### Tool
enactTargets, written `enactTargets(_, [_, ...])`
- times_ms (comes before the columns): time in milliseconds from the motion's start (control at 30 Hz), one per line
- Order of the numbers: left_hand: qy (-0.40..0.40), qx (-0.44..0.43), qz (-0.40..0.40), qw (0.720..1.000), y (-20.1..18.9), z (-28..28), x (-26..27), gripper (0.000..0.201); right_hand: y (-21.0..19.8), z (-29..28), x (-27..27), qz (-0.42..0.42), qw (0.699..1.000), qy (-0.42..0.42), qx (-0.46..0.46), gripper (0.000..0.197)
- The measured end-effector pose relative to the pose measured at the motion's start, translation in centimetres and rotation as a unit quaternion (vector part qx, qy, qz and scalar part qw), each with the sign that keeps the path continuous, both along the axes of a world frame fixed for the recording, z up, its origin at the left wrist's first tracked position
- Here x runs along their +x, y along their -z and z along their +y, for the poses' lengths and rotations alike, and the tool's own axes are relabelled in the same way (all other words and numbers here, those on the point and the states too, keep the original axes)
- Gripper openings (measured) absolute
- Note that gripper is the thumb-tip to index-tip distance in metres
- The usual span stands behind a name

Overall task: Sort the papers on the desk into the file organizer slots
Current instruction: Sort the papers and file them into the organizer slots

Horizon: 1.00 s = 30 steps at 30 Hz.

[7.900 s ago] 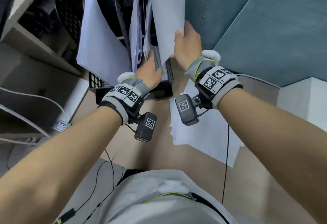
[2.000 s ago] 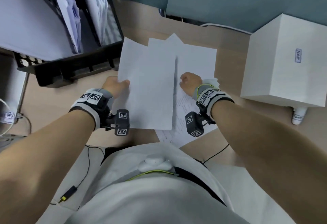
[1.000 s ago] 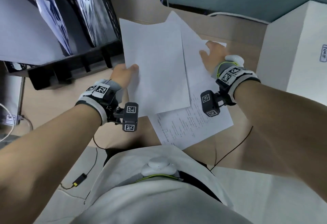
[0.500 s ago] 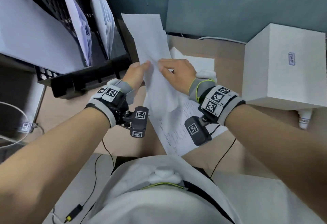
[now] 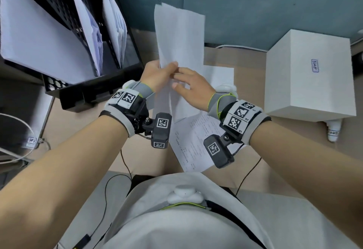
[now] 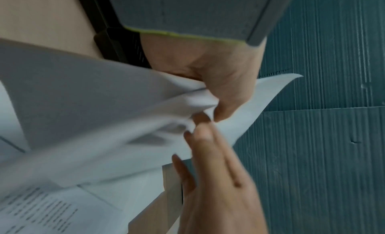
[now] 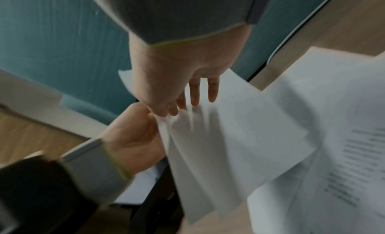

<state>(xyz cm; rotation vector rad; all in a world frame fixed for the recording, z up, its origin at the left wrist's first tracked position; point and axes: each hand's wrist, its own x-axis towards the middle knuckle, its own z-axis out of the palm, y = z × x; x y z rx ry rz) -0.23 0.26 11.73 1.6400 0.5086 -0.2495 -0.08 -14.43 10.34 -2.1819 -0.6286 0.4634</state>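
Observation:
My left hand (image 5: 164, 69) pinches a few blank white sheets (image 5: 179, 36) near their lower left edge and holds them upright above the desk. In the left wrist view, its thumb and fingers (image 6: 220, 96) crumple the sheets (image 6: 100, 115) where they grip. My right hand (image 5: 182, 79) lies against the same sheets with straight fingers (image 7: 194, 96). The black mesh file organizer (image 5: 94, 93) stands just left of the hands, with paper in each of its three slots. A printed sheet (image 5: 194, 142) and blank sheets (image 5: 220, 75) lie on the desk under my right wrist.
A white box (image 5: 310, 71) stands on the desk to the right, with a small white bottle (image 5: 333, 130) at its foot. A teal partition wall (image 5: 255, 9) closes off the back. Thin cables (image 5: 247, 172) run over the desk's near edge.
The sheets went from low over the desk a second ago to upright. My right hand came from the far papers to the held sheets, and its fingers have since straightened.

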Motion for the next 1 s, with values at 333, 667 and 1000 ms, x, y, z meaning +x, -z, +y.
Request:
enactTargets(333, [0.045,0.050,0.068,0.995,1.1,0.2,-0.1,0.048,2.4,-8.1,2.9,0.219,0.915,0.336,0.034,0.055])
enactTargets(667, [0.027,-0.027,0.001,0.999,0.4,-0.3,2.0,0.013,0.2,-10.1,4.8,0.259,0.831,0.437,0.228,0.018])
enactTargets(1000, [0.065,0.015,0.032,0.997,3.9,-0.4,3.9,0.030,1.4,-10.0,4.9,0.189,0.902,0.389,0.006,0.013])
